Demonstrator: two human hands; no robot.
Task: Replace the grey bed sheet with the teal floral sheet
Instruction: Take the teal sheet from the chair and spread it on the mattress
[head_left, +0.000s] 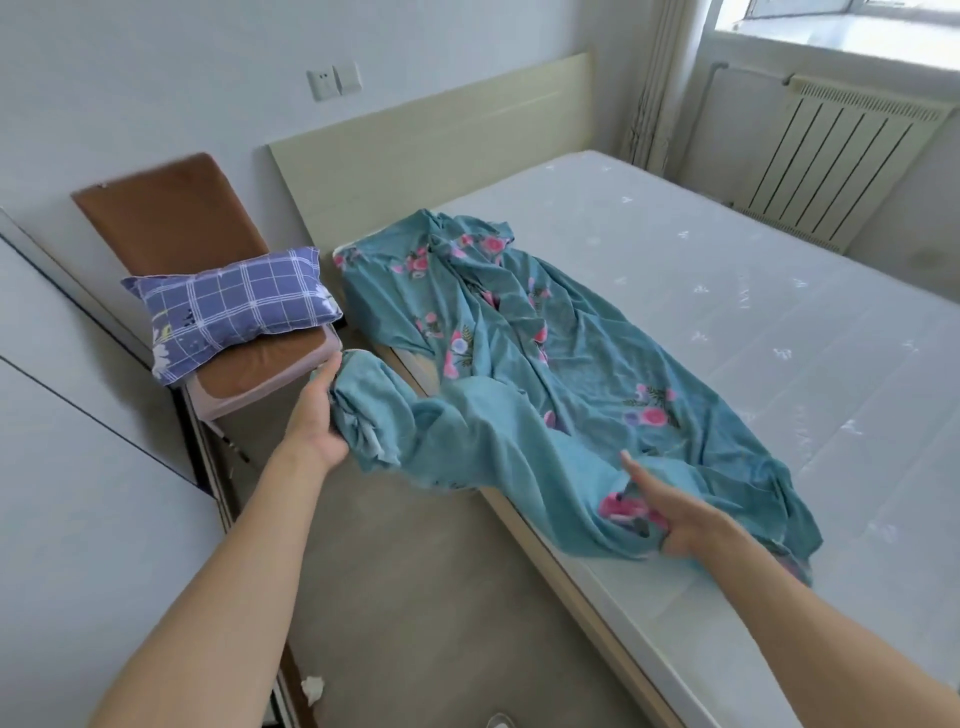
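teal floral sheet (519, 374) bunched lengthwise along mattress (727, 312)

The left hand (324, 415) grips a bunched end of the sheet (519, 364) off the mattress's (727, 312) edge, over the floor (415, 597). Right of that grip the sheet trails across the mattress to the right hand (675, 519), which holds its nearer edge. Behind the left grip stands a chair (171, 223) with a pillow (234, 306) on its seat. The headboard (441, 140) lies beyond, the radiator (831, 166) far right.
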